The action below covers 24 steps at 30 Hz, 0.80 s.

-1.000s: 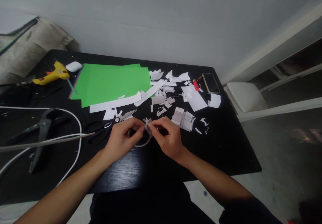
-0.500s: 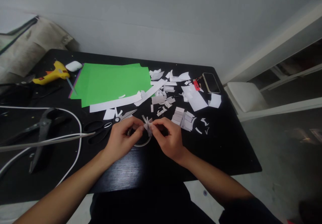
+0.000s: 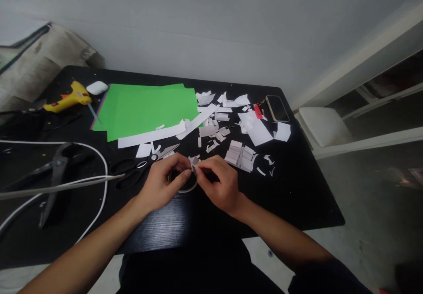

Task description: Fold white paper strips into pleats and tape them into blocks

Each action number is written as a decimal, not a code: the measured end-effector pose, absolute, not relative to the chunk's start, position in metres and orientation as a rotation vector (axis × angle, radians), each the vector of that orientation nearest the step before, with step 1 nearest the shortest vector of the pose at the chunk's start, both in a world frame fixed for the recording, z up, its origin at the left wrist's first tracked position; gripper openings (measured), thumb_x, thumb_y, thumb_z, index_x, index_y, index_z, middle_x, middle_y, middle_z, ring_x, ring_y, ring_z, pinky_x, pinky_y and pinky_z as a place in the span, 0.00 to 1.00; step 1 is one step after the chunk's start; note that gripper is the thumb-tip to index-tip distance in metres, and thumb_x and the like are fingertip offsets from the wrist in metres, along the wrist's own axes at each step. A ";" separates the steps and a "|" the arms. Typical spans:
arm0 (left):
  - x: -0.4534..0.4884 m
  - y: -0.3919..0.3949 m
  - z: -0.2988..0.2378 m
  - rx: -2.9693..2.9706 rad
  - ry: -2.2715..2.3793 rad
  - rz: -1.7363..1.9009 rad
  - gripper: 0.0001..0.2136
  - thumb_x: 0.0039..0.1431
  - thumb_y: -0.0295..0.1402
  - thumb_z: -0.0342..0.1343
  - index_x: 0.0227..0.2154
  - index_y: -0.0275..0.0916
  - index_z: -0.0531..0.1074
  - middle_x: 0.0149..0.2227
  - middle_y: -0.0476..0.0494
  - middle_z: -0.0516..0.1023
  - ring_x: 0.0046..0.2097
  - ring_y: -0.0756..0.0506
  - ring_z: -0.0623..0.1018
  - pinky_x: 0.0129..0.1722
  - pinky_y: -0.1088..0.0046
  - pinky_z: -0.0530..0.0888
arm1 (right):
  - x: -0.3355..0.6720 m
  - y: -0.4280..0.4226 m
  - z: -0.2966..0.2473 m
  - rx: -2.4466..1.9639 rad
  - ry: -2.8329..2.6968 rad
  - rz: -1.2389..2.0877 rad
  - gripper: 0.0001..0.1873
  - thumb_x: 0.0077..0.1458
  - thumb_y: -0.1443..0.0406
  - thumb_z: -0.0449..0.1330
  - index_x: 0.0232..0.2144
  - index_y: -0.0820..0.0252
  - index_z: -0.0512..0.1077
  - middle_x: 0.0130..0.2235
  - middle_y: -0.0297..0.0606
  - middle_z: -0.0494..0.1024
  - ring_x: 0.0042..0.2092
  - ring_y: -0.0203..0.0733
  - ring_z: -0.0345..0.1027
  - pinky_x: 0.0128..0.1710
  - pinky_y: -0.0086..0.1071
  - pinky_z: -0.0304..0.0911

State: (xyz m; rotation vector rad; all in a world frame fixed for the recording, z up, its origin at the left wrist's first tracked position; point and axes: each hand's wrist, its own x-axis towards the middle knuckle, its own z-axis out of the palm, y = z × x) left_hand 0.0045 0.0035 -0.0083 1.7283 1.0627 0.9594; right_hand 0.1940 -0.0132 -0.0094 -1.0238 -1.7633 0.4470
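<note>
A small piece of white paper (image 3: 194,162) is pinched between my two hands near the middle of the table. My left hand (image 3: 167,177) is closed on its left side, thumb and fingers together. From the right, my right hand (image 3: 218,179) grips it between thumb and forefinger. Below the fingers lies a round ring, perhaps a tape roll (image 3: 187,190), its upper part hidden by my hands. Black-handled scissors (image 3: 140,166) lie just left of my left hand, blades pointing up and right. Folded white paper pieces (image 3: 239,155) rest to the right of my right hand.
Green sheets (image 3: 148,109) lie at the back, a long white paper strip (image 3: 148,136) along their front edge. A yellow glue gun (image 3: 71,98) and white cable (image 3: 105,162) are at left. Paper scraps (image 3: 216,131), a phone (image 3: 277,108) and a red object (image 3: 257,111) lie right.
The paper between my fingers has turned, and less of it shows below them. My fingers have shifted slightly around it; the things on the table stay put.
</note>
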 end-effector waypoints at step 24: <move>0.007 -0.001 -0.005 1.678 1.087 0.969 0.09 0.66 0.35 0.57 0.30 0.39 0.71 0.25 0.50 0.75 0.26 0.50 0.73 0.26 0.74 0.69 | 0.194 -0.017 -0.003 -1.069 -1.686 0.609 0.04 0.65 0.68 0.60 0.37 0.57 0.76 0.33 0.36 0.80 0.35 0.38 0.75 0.37 0.33 0.73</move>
